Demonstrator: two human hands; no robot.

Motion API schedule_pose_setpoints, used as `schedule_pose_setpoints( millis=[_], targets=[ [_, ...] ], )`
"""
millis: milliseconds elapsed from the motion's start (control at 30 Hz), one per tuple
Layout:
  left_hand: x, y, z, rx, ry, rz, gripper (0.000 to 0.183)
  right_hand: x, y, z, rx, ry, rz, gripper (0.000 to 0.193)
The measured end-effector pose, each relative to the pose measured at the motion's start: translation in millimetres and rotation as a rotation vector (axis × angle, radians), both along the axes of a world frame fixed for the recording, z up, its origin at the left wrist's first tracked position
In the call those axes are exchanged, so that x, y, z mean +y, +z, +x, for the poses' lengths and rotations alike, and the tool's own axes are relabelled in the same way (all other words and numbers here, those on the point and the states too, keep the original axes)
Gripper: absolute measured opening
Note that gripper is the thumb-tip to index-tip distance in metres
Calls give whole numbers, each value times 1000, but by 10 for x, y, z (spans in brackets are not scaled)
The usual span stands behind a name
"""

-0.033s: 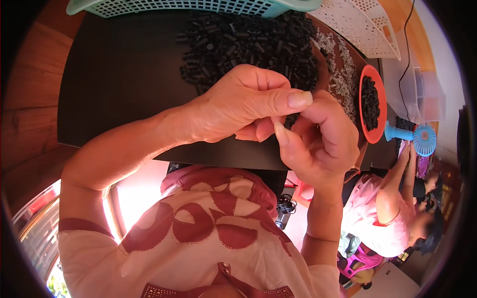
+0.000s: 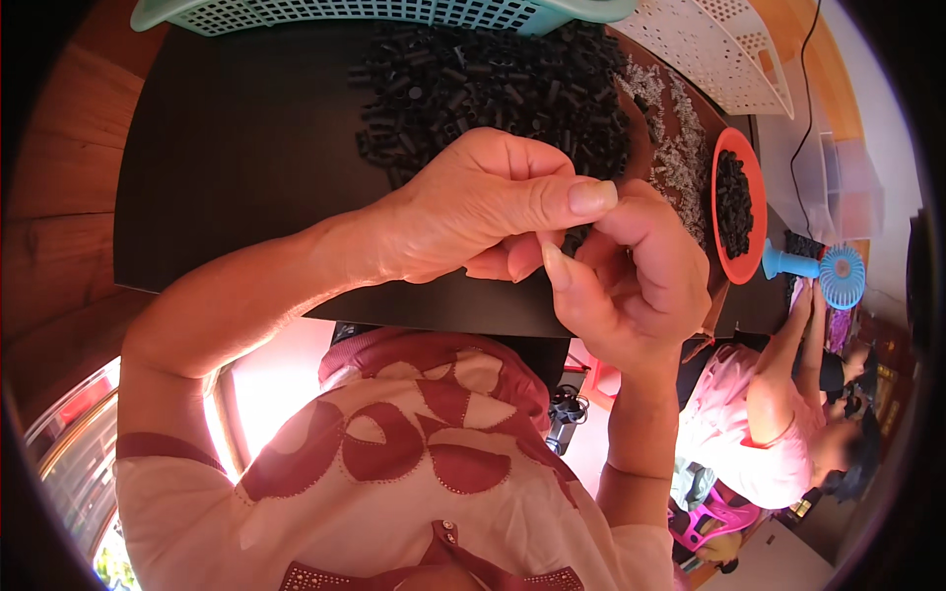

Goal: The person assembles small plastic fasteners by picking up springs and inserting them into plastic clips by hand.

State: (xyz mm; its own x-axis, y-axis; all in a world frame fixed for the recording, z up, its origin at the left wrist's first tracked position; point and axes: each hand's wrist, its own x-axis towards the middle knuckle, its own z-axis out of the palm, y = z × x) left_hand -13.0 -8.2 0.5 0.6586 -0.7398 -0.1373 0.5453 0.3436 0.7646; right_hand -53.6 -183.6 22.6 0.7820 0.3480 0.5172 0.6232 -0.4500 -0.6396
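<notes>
Close together above the dark table, my left hand and my right hand meet at their fingertips. Thumb and forefinger of each are pressed in a pinch. Whatever lies between them is hidden by the fingers. Just beyond is a large heap of short black tube-like pieces, partly covered by my left hand. To the right of the heap, small clear or silvery pieces lie scattered on a brown surface. An orange-red bowl with more black pieces in it stands right of my right hand.
A teal lattice basket borders the heap at the far side. At the far right are a white perforated basket, a clear plastic box and a small blue fan. Another person in a pink top sits at the right.
</notes>
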Motion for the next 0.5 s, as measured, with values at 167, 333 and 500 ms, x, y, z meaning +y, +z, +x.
schedule_pose_setpoints(
  millis=[167,333,500],
  targets=[
    [-16,-19,48,3,-14,-33,35,-3,7,-10,-82,-30,-50,29],
    [-17,-56,34,0,3,-34,33,-20,-39,-17,-101,-13,-36,32],
    [-16,-58,9,-3,35,-31,32,-12,-40,-30,-86,-36,-61,28]
  ],
)
